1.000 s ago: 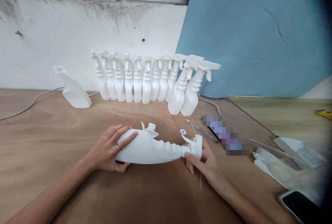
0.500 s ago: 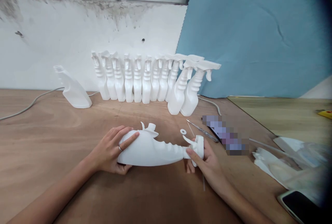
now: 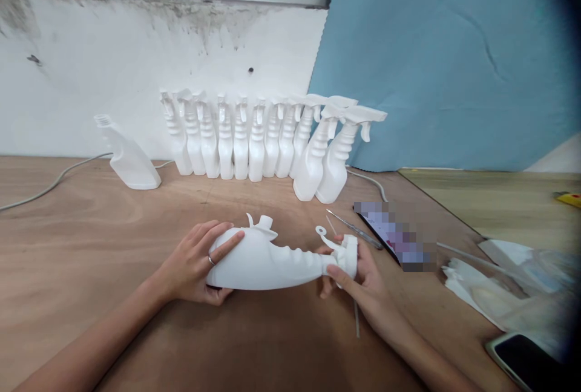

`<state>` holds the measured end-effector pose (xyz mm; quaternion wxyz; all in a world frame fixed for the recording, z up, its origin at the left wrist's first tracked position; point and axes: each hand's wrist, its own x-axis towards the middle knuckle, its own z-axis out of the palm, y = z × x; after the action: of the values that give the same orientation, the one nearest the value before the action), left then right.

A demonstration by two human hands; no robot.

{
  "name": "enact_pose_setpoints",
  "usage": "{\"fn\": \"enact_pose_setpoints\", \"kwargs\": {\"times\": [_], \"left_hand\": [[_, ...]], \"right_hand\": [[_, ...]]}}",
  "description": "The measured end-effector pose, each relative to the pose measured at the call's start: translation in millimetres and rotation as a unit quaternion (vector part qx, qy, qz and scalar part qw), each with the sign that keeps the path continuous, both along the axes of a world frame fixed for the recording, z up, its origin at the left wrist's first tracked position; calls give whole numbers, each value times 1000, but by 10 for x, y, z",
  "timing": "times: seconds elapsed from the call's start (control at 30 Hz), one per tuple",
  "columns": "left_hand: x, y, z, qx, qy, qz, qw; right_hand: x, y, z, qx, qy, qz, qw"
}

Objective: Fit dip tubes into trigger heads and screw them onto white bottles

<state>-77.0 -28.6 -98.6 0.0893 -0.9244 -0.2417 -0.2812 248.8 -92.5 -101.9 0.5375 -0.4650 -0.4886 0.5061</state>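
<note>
A white spray bottle (image 3: 276, 268) lies on its side above the wooden table, its neck toward the right. My left hand (image 3: 197, 265), with a ring on one finger, wraps round the wide base end. At the other end, my right hand (image 3: 367, 280) grips the white trigger spray head (image 3: 348, 254) at the neck; some of its fingers are hidden behind it. Just beyond the spray head lies a small white washer (image 3: 321, 230). Behind the bottle's body another white spray head part (image 3: 265, 222) pokes up, partly hidden. A thin tube (image 3: 356, 319) shows below my right hand.
Several white spray bottles (image 3: 256, 150) with heads stand in a row by the wall. To their left is a headless bottle (image 3: 134, 165). Tweezers (image 3: 358, 231) and a phone (image 3: 384, 235) lie right of centre; plastic bags (image 3: 485, 289) and another phone (image 3: 521, 356) lie further right.
My right hand's fingers have shifted round the spray head and neck, which turned slightly. My left hand and the bottle's body have hardly moved.
</note>
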Motion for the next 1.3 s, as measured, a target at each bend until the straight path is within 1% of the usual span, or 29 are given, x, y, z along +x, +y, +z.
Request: {"fn": "enact_pose_setpoints", "kwargs": {"times": [0.2,0.33,0.43,0.5,0.6,0.67,0.73,0.8,0.83,0.93,1.0,1.07,1.1,1.17,1.23,1.3], "left_hand": [[9,-1,1,-3,-3,-8,1000],[14,-1,-1,8,-10,-6,1000],[16,-9,-1,2,-12,-6,1000],[18,-17,-4,-1,-16,-9,1000],[24,-30,-9,21,-23,-16,999],[31,-38,-8,40,-28,-16,999],[42,-44,-1,46,-36,-15,998],[57,-47,9,34,-47,-14,998],[65,-48,13,21,-51,-13,998],[83,-52,9,-34,-63,-11,997],[90,-62,-7,-75,-73,-11,994],[99,-77,-29,-114,-81,-18,990],[105,-86,-40,-130,-85,-24,988],[123,-103,-59,-150,-87,-36,984],[144,-116,-71,-156,-88,-42,983],[159,-123,-78,-154,-87,-45,983]], "right_hand": [[3,-8,21,-23,-34,11,999],[21,26,-5,-16,6,16,1000],[41,32,-33,-6,6,21,1000],[43,13,-46,0,-2,12,1000],[22,-29,-45,-25,5,0,1000],[-7,-45,-26,-40,17,-13,999],[-37,-50,11,-39,29,-32,998],[-59,-51,65,-30,52,-38,997],[-63,-53,96,-24,71,-31,997],[-48,-64,180,-4,117,36,992],[-29,-72,201,12,118,91,989],[-16,-77,179,12,104,115,988],[-12,-78,153,9,97,108,989],[-3,-80,86,2,82,69,994],[11,-82,25,6,67,28,997],[29,-85,-11,9,62,13,998]]}}
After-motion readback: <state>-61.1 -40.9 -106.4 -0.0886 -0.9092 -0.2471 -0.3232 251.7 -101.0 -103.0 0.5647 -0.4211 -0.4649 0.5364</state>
